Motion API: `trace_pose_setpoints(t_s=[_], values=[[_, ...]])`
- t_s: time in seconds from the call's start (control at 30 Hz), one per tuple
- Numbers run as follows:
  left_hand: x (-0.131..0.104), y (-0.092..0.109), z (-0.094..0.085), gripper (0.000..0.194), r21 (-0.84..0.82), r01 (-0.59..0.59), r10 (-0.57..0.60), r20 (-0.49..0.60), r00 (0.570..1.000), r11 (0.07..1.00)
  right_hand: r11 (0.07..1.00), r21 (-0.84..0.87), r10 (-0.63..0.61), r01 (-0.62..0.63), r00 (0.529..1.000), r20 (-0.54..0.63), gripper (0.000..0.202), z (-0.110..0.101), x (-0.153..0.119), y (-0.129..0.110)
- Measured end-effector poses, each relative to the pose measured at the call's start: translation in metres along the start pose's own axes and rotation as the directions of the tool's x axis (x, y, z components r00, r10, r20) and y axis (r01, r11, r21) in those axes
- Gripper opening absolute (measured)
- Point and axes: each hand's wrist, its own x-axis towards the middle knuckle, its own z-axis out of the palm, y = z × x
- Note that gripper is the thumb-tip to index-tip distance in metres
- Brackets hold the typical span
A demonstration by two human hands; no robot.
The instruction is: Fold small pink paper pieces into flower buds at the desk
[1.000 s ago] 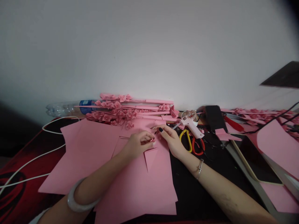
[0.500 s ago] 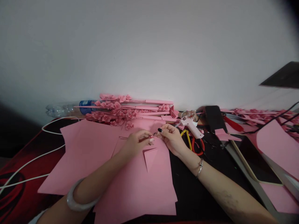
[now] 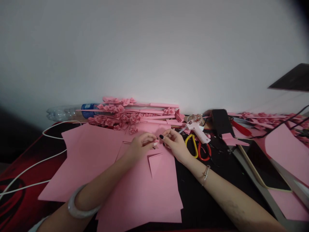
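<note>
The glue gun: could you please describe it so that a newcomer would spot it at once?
From the large pink sheets, look past the right hand to the yellow loop and red loop. The glue gun lies just behind them, toward the wall; unlike the dark phone farther right, it is pale and pistol-shaped.

1 plain pale-grey wall point(image 3: 154, 58), softly lit, brighter toward centre; 1 tabletop point(image 3: 207, 199), black and red, below it; deep shadow at far left.

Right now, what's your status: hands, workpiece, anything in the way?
Left hand pinching small pink paper piece. Right hand close beside, hold unclear. Glue gun and yellow handle off to the right.
</note>
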Motion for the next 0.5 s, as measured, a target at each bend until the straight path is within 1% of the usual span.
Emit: trace_pose_setpoints(t_s=[0.1, 0.23, 0.37, 0.5], values=[[0.0001, 0.0004, 0.0004, 0.016, -0.030, 0.004, -0.004, 0.009, 1.000, 1.000, 0.999, -0.033, 0.001, -0.001, 1.000, 0.005, 0.020, 0.0002, -0.0001, 0.0004], [-0.0006, 0.0022, 0.0007, 0.019, -0.030, 0.016, -0.016, 0.005, 1.000, 0.999, 0.997, -0.073, 0.009, -0.009, 1.000, -0.001, 0.023, -0.0011, 0.0001, 0.0000], [-0.0010, 0.0041, 0.0003, 0.016, -0.012, 0.009, -0.009, -0.018, 1.000, 1.000, 0.966, -0.252, -0.058, 0.066, 0.998, 0.038, 0.022, -0.0009, -0.0017, -0.0027], [-0.0015, 0.0073, -0.0003, 0.017, 0.021, -0.030, 0.032, -0.074, 0.997, 0.999, 0.881, -0.438, -0.130, 0.178, 0.982, 0.138, 0.021, -0.0001, -0.0030, -0.0054]])
